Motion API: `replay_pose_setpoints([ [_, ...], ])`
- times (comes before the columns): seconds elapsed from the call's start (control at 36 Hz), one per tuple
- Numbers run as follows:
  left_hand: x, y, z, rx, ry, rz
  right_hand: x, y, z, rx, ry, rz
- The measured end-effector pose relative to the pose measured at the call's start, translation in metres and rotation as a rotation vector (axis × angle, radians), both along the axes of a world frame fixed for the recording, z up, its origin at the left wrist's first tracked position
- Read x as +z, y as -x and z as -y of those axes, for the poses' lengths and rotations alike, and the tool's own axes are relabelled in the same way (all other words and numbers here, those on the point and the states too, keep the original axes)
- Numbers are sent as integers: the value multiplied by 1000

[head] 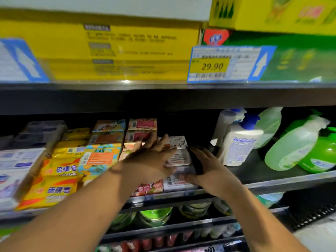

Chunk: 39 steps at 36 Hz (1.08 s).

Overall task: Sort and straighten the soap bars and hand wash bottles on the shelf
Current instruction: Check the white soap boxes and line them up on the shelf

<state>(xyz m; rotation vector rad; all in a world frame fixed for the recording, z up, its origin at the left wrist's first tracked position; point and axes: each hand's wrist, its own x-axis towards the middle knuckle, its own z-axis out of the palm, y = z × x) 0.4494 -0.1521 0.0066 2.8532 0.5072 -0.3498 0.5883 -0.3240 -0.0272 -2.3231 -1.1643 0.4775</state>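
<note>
On the middle shelf (272,182) of a shop aisle, a person's left grip (151,160) lies open, fingers spread flat across the white soap boxes (179,155) and the pink soap boxes (149,188) beside them. The right grip (209,168), fingers straight, presses against the white stack's right side. Yellow sulphur soap packs (58,171) sit to the left. White hand wash bottles (240,142) and leaning green bottles (291,150) stand to the right. A 29.90 price tag (212,66) hangs above.

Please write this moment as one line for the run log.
stage: straightening soap row | left hand: flat on white soap boxes | right hand: against their right side | hand wash bottles: untouched, some tilted
</note>
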Motion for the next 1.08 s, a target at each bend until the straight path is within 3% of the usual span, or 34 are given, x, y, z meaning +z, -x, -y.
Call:
replay_pose_setpoints([
  [0.08, 0, 28, 3, 9, 22, 64, 6, 5, 2, 32, 0, 67],
  [0.17, -5, 60, -2, -34, -94, 53, 9, 9, 5, 69, -9, 158],
  [0.33, 6, 120, -16, 68, -88, 21, 29, 49, -1, 130, -229, 418],
  [0.5, 21, 208, -49, 234, 9, 159, 55, 114, -39, 164, -113, 375],
  [0.58, 29, 251, -73, 254, -59, 148, 71, 155, -69, 189, -175, 371],
  [0.75, 23, 339, -136, 353, -197, 199, 86, 229, -139, 303, -73, 358],
  [0.92, 15, 417, -193, 531, -173, 287, 91, 299, -205, 396, 17, 347],
  [1.08, -1, 460, -236, 624, -68, 146, 88, 350, -267, 447, -7, 375],
])
